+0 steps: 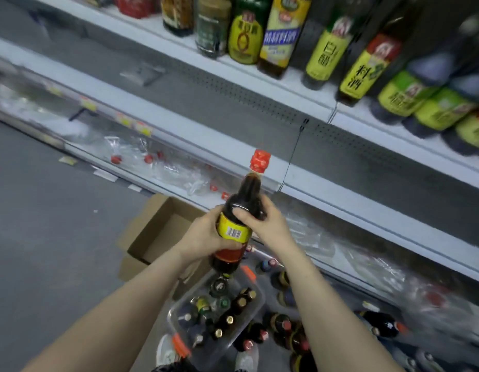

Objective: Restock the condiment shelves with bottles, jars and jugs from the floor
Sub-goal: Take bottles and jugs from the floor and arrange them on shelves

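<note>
- Centre of frame: left hand (203, 234) wrapped round the yellow label band of a dark bottle (247, 194); right hand (267, 224) clasped on the shoulder, thumb pressed across the front.
- Long axis near upright; red cap toward the upper right, base toward the lower centre; both hands on it, left lower.
- Lower centre: clear bin (259, 296) of small bottles; loose floor bottles (281, 323) just beside; open cardboard box (152, 237) to the left.
- Beyond the cap: bare white shelf (340, 183), seemingly ample room; upper right, yellow-labelled bottles (324, 55) crowded together.
</note>
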